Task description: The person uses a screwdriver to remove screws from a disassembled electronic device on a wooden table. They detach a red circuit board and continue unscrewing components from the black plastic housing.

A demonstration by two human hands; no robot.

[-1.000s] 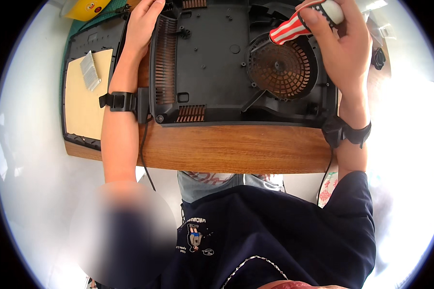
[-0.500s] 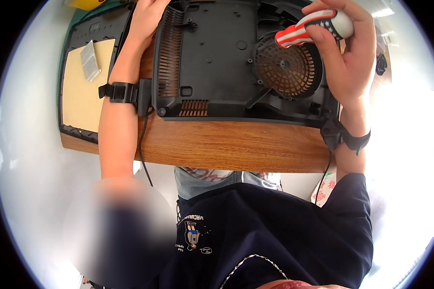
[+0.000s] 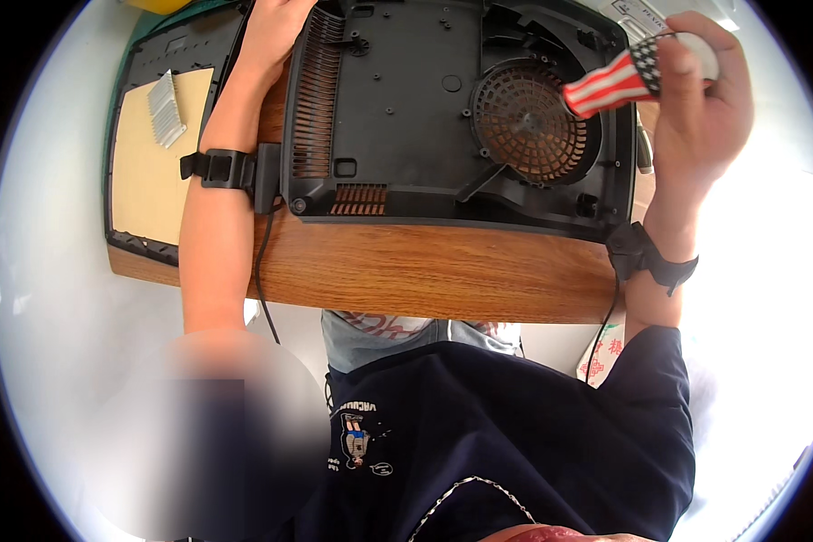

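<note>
My right hand (image 3: pixel 709 99) is closed around a screwdriver (image 3: pixel 612 85) with a thick red-and-white striped, star-patterned handle and a pale rounded end. It is held tilted over the right side of a black plastic housing (image 3: pixel 406 154), its front end pointing left toward the round fan grille (image 3: pixel 528 122); the shaft is hard to make out. My left hand (image 3: pixel 278 32) is at the housing's far left corner, beside the slotted vent (image 3: pixel 314 113). The picture's upper edge cuts off its fingers, so their grip does not show.
The housing lies on a wooden table (image 3: pixel 425 271). Left of it is a black-framed panel with a tan sheet (image 3: pixel 149 181), and a ribbed silver metal piece (image 3: pixel 166 110) rests on that. Straps with black devices sit on both forearms, their cables (image 3: pixel 260 271) hanging past the table's front edge.
My right hand has moved right with the screwdriver, away from the fan grille, uncovering more of the housing's far right corner. My left hand has stayed nearly in place.
</note>
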